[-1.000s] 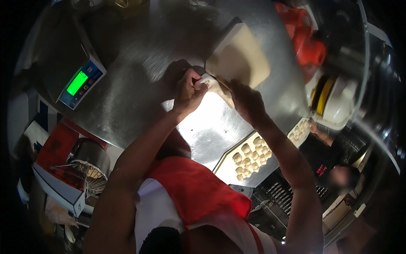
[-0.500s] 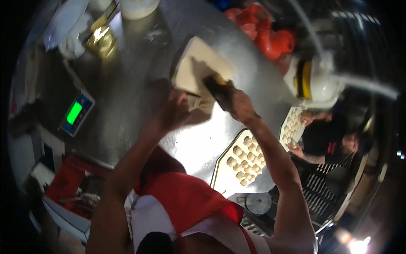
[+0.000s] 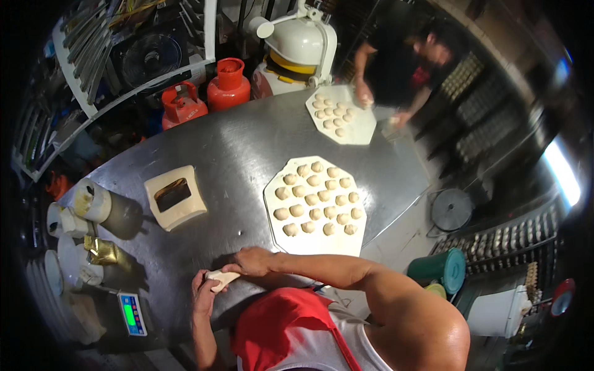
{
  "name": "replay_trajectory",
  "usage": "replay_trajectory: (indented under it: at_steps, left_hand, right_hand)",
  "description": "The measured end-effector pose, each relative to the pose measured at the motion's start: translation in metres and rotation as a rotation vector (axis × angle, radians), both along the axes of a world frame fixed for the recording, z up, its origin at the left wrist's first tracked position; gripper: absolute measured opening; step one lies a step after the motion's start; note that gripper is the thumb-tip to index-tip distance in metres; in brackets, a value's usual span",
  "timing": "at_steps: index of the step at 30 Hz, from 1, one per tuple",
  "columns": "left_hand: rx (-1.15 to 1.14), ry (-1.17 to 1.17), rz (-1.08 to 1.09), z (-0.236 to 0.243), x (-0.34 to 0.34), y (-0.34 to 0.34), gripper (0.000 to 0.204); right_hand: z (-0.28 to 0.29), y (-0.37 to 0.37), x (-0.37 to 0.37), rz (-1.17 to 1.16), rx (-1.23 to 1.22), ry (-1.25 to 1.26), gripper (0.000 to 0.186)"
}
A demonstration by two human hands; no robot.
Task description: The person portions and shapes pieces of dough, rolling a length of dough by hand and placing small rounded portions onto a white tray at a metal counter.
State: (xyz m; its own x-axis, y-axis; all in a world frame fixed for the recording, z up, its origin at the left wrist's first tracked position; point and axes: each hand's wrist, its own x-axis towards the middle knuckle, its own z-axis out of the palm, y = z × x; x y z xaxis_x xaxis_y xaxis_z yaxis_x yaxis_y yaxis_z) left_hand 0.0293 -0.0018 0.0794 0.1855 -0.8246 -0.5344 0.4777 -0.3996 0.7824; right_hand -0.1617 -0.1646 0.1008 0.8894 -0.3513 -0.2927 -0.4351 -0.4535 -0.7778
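Note:
A pale piece of dough (image 3: 223, 280) is stretched between my hands, low over the near edge of the steel table. My left hand (image 3: 203, 292) is closed round one end, fingers curled over it. The fingers of my right hand (image 3: 252, 261) grip the other end. Up and to the left lies a flat slab of dough (image 3: 179, 217), with a dark rectangular dough scraper (image 3: 172, 195) resting on top. To the right of my hands is a cream eight-sided tray (image 3: 312, 245) carrying rows of round dough balls (image 3: 311, 199).
A lit scale (image 3: 130, 314), gold packet (image 3: 102, 250) and white tubs (image 3: 93, 201) line the left. Beyond the steel table (image 3: 241, 148) stand red gas cylinders (image 3: 229, 89) and a white mixer (image 3: 297, 46). A co-worker (image 3: 402, 68) handles dough at another tray (image 3: 356, 133).
The view has swung round. My right hand has let go of the scraper, which now lies on the slab. Both hands have come nearer my body and hold a piece of dough.

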Motion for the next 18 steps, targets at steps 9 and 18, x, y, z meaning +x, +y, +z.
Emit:
replay_trajectory:
  at_steps: [9,18]
  left_hand:
    - [-0.003,-0.342,0.017,-0.002,-0.006,0.049,0.046]
    - [-0.031,-1.107,-0.299,-0.121,-0.022,0.087,0.049]
  right_hand:
    - [0.002,0.043,-0.005,0.008,-0.273,-0.056,0.061]
    - [-0.141,0.118,-0.082,-0.182,-0.575,0.114,0.077]
